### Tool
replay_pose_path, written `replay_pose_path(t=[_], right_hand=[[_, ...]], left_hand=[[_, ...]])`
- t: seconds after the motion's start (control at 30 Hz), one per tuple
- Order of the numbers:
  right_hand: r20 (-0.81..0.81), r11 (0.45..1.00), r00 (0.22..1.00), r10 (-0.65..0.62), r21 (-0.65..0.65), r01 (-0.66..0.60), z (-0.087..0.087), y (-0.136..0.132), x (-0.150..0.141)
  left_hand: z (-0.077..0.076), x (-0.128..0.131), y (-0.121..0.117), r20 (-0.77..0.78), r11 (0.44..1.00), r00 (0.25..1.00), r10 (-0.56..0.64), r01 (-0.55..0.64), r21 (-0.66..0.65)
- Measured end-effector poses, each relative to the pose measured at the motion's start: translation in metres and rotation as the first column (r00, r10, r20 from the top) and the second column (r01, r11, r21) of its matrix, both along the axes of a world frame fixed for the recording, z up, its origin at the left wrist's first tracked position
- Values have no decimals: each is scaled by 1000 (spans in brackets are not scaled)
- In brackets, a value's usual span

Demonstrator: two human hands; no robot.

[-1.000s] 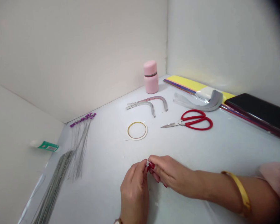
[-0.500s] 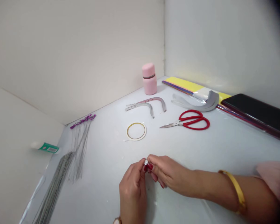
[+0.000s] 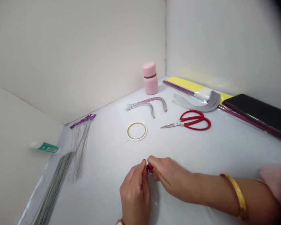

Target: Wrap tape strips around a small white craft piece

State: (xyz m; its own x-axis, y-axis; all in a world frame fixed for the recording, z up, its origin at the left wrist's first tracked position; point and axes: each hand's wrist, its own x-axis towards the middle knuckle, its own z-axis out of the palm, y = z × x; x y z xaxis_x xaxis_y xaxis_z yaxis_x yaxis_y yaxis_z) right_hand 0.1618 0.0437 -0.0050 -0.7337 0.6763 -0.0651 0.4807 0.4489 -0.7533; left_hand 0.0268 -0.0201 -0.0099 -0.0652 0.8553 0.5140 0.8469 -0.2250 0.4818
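Near the front of the white table my left hand [image 3: 135, 184] and my right hand [image 3: 166, 172] meet at the fingertips. Both are closed in a pinch on one small whitish piece [image 3: 147, 163], mostly covered by fingers and too small to name. Beyond the hands lies a thin roll of white tape [image 3: 146, 135] with a yellow inner ring. To its right rests a pair of scissors [image 3: 181, 123] with red handles, blades pointing left.
Purple-tipped wire stems [image 3: 84, 121] and a bundle of grey wires [image 3: 55, 186] lie left, beside a green-labelled tube [image 3: 49, 147]. Behind are curved strips [image 3: 152, 106], a pink flask [image 3: 150, 85], a translucent curled strip [image 3: 201, 107], yellow sheets [image 3: 184, 83] and a black phone-like slab [image 3: 259, 114].
The fingers of my right hand have curled in closer beneath the small piece. Both hands stay in nearly the same place, still pinching it.
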Motion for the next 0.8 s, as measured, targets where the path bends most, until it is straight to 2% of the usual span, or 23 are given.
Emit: replay_pose_path(t=[0.23, 0.3, 0.4, 0.5, 0.7, 0.8], right_hand=[[-39, 1000, 999, -9, 1, 9, -3, 1, -1], [-59, 1000, 998, -19, -5, 19, -3, 2, -2], [-107, 998, 994, -1, -64, -6, -1, 4, -1], [-192, 983, 981, 9, -176, -44, 3, 6, 2], [-284, 940, 958, -39, -334, -61, 3, 7, 2], [-311, 907, 947, -80, -416, -60, 1, 7, -1]], left_hand=[[-1, 3, 1, -89, 1000, 996, 19, -17, 24], [-1, 2, 1, -15, 999, 1000, 20, -21, -40], [0, 0, 1, 198, 987, 980, 32, 1, -160], [2, -5, 1, 331, 985, 943, 20, 38, -168], [3, -7, 3, 360, 975, 928, -97, 162, -155], [2, -5, 2, 360, 974, 932, -43, 119, -191]])
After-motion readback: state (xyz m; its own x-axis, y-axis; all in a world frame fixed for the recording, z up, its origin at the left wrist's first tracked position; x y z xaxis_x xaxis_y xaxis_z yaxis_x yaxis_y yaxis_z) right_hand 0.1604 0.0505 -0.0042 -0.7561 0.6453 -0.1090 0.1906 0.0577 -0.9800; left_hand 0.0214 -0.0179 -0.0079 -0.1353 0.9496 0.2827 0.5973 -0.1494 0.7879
